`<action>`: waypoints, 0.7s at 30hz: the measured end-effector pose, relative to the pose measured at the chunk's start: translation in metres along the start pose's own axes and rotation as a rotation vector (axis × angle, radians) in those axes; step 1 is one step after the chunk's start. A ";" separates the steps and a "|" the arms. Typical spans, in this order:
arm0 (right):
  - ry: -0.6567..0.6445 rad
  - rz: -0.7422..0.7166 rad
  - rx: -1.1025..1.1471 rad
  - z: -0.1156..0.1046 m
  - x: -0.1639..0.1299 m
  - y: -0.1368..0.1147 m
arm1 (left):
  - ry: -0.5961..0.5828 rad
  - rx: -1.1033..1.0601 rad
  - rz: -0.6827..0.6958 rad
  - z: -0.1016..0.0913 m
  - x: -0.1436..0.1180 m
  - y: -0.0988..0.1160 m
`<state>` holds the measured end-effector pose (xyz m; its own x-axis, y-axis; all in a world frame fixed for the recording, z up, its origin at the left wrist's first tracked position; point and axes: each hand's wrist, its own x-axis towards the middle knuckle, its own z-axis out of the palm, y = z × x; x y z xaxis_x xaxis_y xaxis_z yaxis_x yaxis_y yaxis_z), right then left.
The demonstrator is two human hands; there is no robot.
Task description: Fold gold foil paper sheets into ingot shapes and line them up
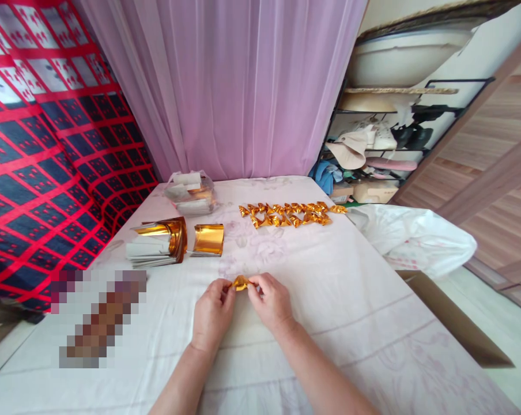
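Between my hands, just above the table cover, is a small folded piece of gold foil paper [241,283]. My left hand [214,311] pinches its left end, and my right hand [271,302] pinches the right end. Farther back, several folded gold foil pieces [286,215] lie in two rows. To the left of them rests a small pile of gold foil sheets [208,239]. Beside that pile, a thicker fanned stack of foil sheets [152,245] shows gold faces and pale backs.
A clear plastic bag [191,193] of more sheets sits at the back left. White floral cloth [351,334] covers the table. A white plastic bag [411,236] and a cardboard box [455,317] stand off the right edge. Behind are a purple curtain [243,86] and a shoe rack [385,150].
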<state>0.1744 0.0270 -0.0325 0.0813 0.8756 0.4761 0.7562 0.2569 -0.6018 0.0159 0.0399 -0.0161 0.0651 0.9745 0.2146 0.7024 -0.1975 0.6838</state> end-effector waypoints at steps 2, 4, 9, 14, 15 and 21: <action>-0.025 -0.003 -0.045 -0.003 0.001 0.001 | -0.002 0.022 0.016 0.000 0.000 0.000; -0.067 -0.021 -0.116 -0.007 0.002 0.002 | -0.012 0.048 0.026 0.000 0.000 0.000; -0.141 -0.105 -0.248 -0.011 0.004 0.003 | -0.016 0.118 0.059 0.000 0.000 -0.001; -0.143 -0.140 -0.263 -0.011 0.003 0.002 | -0.026 0.166 0.061 0.000 -0.001 0.001; -0.142 -0.143 -0.263 -0.011 0.003 0.002 | -0.029 0.170 0.062 0.001 -0.001 0.001; -0.137 -0.123 -0.291 -0.009 0.003 0.003 | -0.023 0.183 0.080 0.002 -0.004 0.003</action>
<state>0.1821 0.0265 -0.0274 -0.0955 0.8973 0.4310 0.9100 0.2542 -0.3276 0.0186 0.0357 -0.0164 0.1412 0.9590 0.2457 0.8110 -0.2544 0.5268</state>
